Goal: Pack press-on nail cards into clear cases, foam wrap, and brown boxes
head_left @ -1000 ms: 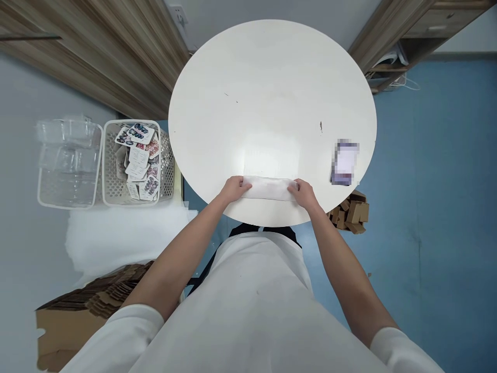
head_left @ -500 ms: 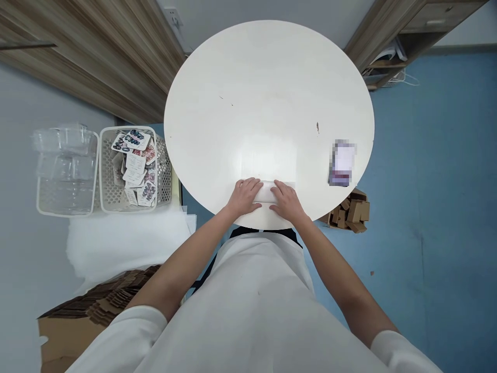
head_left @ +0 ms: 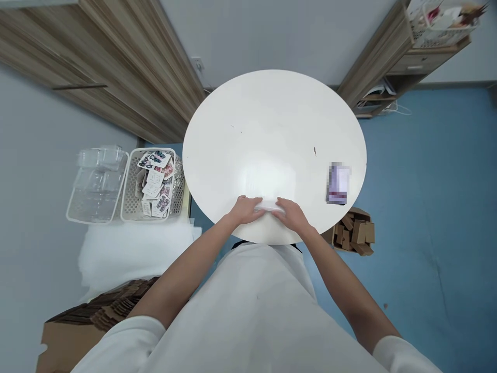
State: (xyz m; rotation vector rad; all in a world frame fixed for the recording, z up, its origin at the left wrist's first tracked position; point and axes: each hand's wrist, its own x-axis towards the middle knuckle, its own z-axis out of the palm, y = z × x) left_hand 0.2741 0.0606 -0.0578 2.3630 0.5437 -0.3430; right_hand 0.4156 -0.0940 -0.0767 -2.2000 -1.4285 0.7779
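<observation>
Near the front edge of the round white table [head_left: 272, 124] lies a small, narrow white roll [head_left: 267, 205], apparently wrapped in thin white sheet material. My left hand [head_left: 246, 210] grips its left end, thumb on the near side and fingers on the far side. At the other end my right hand [head_left: 291, 213] pinches it the same way. What is inside the roll is hidden, and any loose sheet beyond it is hard to make out in the glare.
A pixelated purple item [head_left: 338, 184] lies at the table's right. To the left stand a basket of carded items [head_left: 134, 199] and a basket of clear plastic boxes [head_left: 72, 210]. White sheets [head_left: 132, 254], folded cardboard [head_left: 73, 342] and a carton of small boxes [head_left: 359, 233] lie lower.
My fingers have closed in from lying over the roll to gripping its ends, and it looks narrower. The camera view has tilted up, so the table sits lower in the picture.
</observation>
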